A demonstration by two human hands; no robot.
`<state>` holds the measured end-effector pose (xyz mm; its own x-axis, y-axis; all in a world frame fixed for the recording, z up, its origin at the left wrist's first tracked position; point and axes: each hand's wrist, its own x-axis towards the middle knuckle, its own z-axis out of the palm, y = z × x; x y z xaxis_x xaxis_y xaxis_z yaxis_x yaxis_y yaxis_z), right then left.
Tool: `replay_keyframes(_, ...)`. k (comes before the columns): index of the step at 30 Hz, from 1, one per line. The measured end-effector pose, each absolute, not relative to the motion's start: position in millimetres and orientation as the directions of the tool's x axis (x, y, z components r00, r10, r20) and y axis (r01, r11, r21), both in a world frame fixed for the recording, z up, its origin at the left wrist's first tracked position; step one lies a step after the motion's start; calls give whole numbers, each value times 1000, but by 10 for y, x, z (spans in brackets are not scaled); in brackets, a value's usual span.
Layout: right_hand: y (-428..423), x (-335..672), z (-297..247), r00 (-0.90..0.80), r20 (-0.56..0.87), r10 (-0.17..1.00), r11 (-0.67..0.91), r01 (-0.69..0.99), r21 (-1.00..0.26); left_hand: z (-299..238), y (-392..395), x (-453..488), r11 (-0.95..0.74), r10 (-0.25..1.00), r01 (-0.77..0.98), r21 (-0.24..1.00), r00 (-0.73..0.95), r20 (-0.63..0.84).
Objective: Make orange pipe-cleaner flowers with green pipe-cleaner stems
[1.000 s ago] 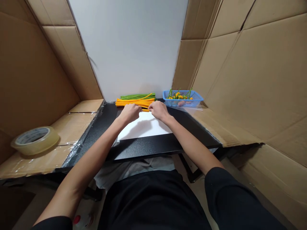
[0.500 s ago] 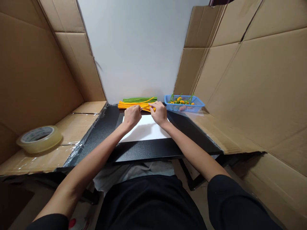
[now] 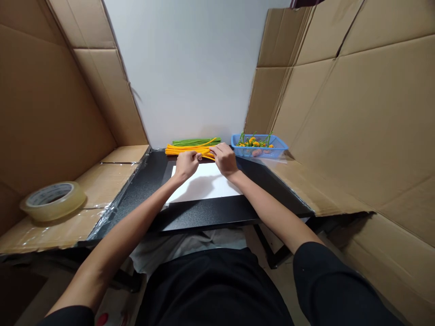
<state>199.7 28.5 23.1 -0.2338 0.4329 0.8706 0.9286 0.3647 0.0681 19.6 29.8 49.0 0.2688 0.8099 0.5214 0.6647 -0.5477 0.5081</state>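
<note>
Both my hands are raised over a white sheet of paper (image 3: 193, 185) on the black table. My left hand (image 3: 187, 165) is closed, thumb against fingers, at an orange pipe cleaner (image 3: 208, 157) that runs between the hands. My right hand (image 3: 224, 159) pinches the same pipe cleaner at its fingertips. Just behind lies a bundle of orange pipe cleaners (image 3: 173, 150), partly covered by the hands. Green pipe cleaners (image 3: 195, 141) lie in a row behind that bundle, against the wall.
A blue basket (image 3: 268, 153) at the back right holds several orange flowers with green stems. On the cardboard at left rests a roll of clear tape (image 3: 64, 206). Cardboard walls (image 3: 374, 122) stand on both sides of the black table (image 3: 190, 222).
My left hand has turned a little and its fingers have shifted at the pipe cleaner. A bent orange strand now shows lower between the hands. The view has shifted slightly.
</note>
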Motion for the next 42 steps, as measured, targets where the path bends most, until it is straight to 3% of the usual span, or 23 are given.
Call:
replay_keyframes(7,272,2048,237,-426,805,412,281,900,333,466,478,112,-538,843,550,639,363,397)
replay_keyframes(14,299,2021,199,-514,744,426,316,856,410,414,573,53,-284,901,367,886,418,115)
replay_keyframes(17,307,2026,197,-539,720,437,324,841,433,405,603,22,-238,879,353,905,475,46)
replay_keyframes(20,310,2034,199,-542,708,453,323,840,437,364,653,0,-300,842,359,884,535,69)
replay_keyframes(24,299,2035,205,-527,693,492,314,850,423,310,645,12,-510,793,428,746,571,215)
replay_keyframes(27,280,2029,218,-499,690,523,316,866,387,308,565,45,-639,768,621,454,550,328)
replay_keyframes(31,248,2009,246,-464,710,529,319,885,341,317,471,84,-588,776,791,170,493,393)
replay_keyframes(35,225,1991,263,-462,719,520,326,885,332,313,428,107,-554,776,829,70,484,404)
replay_keyframes(42,223,1984,258,-459,726,511,321,886,335,288,392,138,-536,779,842,69,461,426)
